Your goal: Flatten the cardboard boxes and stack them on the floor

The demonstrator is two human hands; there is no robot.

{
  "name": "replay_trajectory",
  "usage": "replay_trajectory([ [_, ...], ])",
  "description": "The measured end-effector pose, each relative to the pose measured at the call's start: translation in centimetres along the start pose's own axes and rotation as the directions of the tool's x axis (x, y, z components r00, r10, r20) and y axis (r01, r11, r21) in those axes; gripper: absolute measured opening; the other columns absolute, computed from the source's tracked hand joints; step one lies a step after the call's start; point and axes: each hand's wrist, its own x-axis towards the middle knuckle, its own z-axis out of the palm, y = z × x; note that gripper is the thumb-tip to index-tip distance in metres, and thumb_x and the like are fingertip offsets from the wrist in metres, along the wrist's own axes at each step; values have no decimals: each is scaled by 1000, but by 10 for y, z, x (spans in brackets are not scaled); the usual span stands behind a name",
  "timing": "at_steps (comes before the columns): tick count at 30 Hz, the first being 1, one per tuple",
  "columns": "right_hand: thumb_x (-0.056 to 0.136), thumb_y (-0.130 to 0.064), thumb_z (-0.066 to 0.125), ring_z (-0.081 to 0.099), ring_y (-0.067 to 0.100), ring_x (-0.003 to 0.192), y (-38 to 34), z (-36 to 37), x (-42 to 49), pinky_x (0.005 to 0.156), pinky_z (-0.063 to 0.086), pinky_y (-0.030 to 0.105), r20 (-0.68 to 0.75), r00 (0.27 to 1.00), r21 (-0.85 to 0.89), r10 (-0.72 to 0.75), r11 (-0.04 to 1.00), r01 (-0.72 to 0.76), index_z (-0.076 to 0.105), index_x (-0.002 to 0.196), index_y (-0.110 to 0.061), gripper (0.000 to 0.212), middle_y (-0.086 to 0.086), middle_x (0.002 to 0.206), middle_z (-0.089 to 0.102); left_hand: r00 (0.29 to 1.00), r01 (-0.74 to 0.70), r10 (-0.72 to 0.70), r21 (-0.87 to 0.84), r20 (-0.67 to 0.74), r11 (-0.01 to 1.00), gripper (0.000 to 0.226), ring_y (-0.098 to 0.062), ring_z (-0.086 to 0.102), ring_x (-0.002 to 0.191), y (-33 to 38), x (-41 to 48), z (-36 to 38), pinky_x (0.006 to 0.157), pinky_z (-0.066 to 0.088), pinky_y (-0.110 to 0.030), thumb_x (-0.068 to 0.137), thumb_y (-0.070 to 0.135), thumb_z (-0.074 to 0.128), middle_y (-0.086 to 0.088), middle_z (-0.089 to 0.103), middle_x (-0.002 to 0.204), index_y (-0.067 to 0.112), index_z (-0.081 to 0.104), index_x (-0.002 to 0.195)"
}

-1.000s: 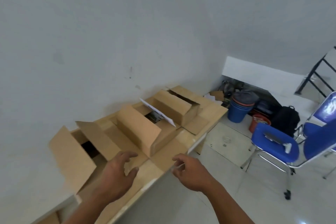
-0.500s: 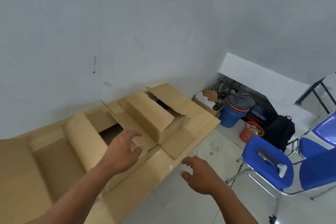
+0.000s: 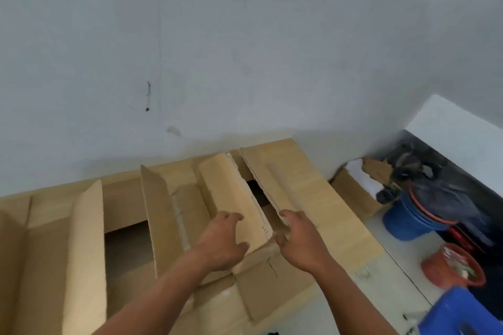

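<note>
We see the left hand (image 3: 220, 242) curled round the near end of the left flap (image 3: 228, 193) of a cardboard box (image 3: 261, 277). The right hand (image 3: 302, 242) pinches the near edge of the right flap (image 3: 299, 193). The 2 flaps stand parted. The box sits on a wooden table (image 3: 340, 261) against the wall, with another open box (image 3: 87, 239) to its left. A blue bucket (image 3: 408, 223) and an orange pot (image 3: 449, 266) stand on the floor to the right.

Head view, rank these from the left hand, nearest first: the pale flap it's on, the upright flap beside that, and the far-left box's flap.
1. pale flap: gripped by the left hand.
2. upright flap: just to the hand's left.
3. far-left box's flap: farthest left in view.
</note>
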Motion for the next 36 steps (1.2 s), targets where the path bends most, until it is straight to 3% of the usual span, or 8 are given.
replay_trajectory([
  [8,82,-48,64,30,27,139,35,-3,124,110,37,41,127,984,-39,-125,991,131,21,150,-22,84,8,152,25,971,236,-227,140,-74,962,93,-30,5,150,43,71,38,120,23,-50,76,55,69,-5,11,160,31,18,151],
  [13,79,-38,69,33,25,139,46,-11,156,111,36,36,317,934,128,-165,983,130,16,152,-22,90,7,152,27,947,313,-299,129,-114,941,82,-37,-8,151,64,91,48,122,11,-54,83,52,59,-7,-4,164,39,16,152],
  [17,85,-26,63,36,20,139,56,-29,169,109,38,33,373,900,232,-226,962,146,10,153,-32,87,-1,157,25,949,309,-285,209,-136,928,58,-36,-14,150,75,105,48,122,6,-54,91,55,49,-5,-9,165,43,34,145],
  [22,88,-13,59,59,9,100,78,-62,188,71,51,24,389,905,353,-173,935,27,14,152,-38,82,-1,154,33,926,371,-342,235,-158,898,40,-30,-9,152,83,105,33,122,5,-50,94,62,43,0,-13,165,38,58,123],
  [25,92,-6,55,60,7,94,92,-73,200,61,43,17,359,923,350,-136,937,2,17,153,-35,77,3,157,31,885,419,-352,191,-305,887,29,-26,3,153,77,88,23,123,10,-45,93,55,49,2,2,166,37,61,112],
  [30,93,-9,54,54,12,98,105,-72,204,82,50,28,319,934,348,-159,937,40,24,150,-32,68,5,147,45,737,608,-309,388,-601,693,21,-41,-6,150,65,65,15,119,-10,-55,79,6,65,-17,15,163,17,70,96],
  [33,94,-10,51,60,5,76,107,-68,203,64,49,22,321,929,316,-186,945,80,20,151,-30,69,8,149,43,742,668,-425,516,-519,536,34,-45,-30,142,69,72,11,113,-19,-60,88,0,56,-23,-26,158,8,59,121],
  [36,93,-11,51,66,15,84,106,-66,201,69,51,26,296,927,261,-231,953,154,13,153,-29,73,7,154,36,836,539,-421,676,-354,502,64,-41,-35,139,59,85,23,116,-17,-57,92,-2,48,-22,-35,153,2,23,152],
])
